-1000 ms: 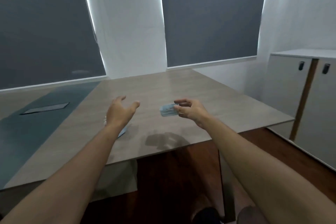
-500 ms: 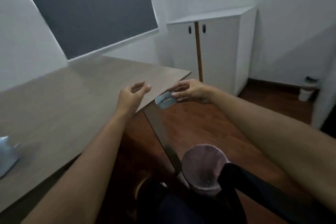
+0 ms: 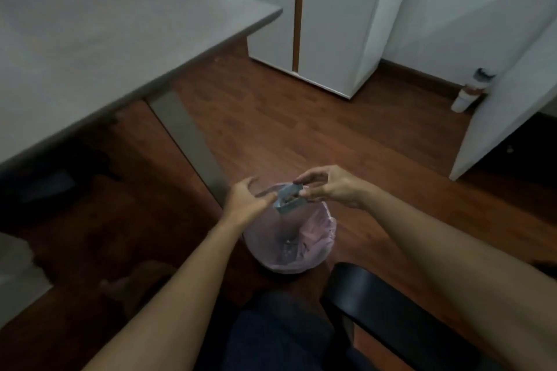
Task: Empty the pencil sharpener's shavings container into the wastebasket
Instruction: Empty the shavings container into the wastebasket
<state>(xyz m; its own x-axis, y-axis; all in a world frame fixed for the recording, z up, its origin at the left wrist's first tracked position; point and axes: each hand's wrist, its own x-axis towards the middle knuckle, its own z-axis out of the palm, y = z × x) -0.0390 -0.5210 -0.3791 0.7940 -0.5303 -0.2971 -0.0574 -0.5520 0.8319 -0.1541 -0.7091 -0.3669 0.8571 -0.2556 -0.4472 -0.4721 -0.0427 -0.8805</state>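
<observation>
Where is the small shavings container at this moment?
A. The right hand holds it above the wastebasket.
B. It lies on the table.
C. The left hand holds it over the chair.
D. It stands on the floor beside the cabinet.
A: the right hand pinches the shavings container over the pink-lined wastebasket, while the open left hand is beside it.

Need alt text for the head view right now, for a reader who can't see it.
The right hand pinches a small pale shavings container above a pink-lined wastebasket on a wooden floor; the open left hand hovers beside it.
</observation>
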